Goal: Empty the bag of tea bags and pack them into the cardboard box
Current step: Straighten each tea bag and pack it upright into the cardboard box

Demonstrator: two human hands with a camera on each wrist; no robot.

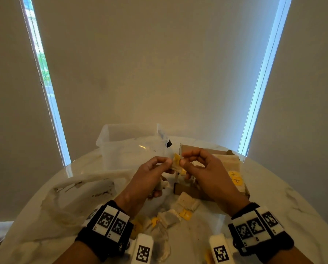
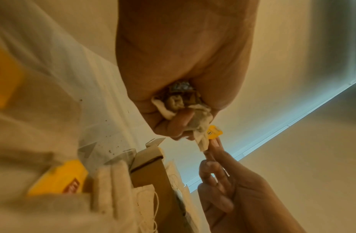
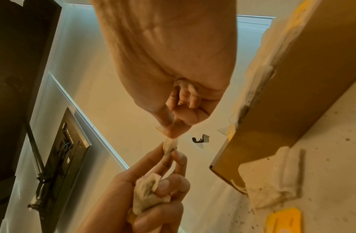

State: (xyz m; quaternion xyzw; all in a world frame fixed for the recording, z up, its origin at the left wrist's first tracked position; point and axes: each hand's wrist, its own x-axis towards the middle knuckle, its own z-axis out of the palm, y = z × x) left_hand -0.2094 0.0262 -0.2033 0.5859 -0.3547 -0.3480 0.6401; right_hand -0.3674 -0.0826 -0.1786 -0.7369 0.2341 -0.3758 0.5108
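Between both hands: one tea bag (image 1: pixel 176 163), left hand (image 1: pixel 151 176) and right hand (image 1: pixel 203 168) each pinching an end. Cardboard box (image 1: pixel 212 191) sits under right hand; left palm clutches more bags.

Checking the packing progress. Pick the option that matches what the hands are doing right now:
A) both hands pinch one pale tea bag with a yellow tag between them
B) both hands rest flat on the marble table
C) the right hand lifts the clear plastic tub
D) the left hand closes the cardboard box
A: the left hand and right hand pinch opposite ends of one pale tea bag with a yellow tag, held up above the brown cardboard box.
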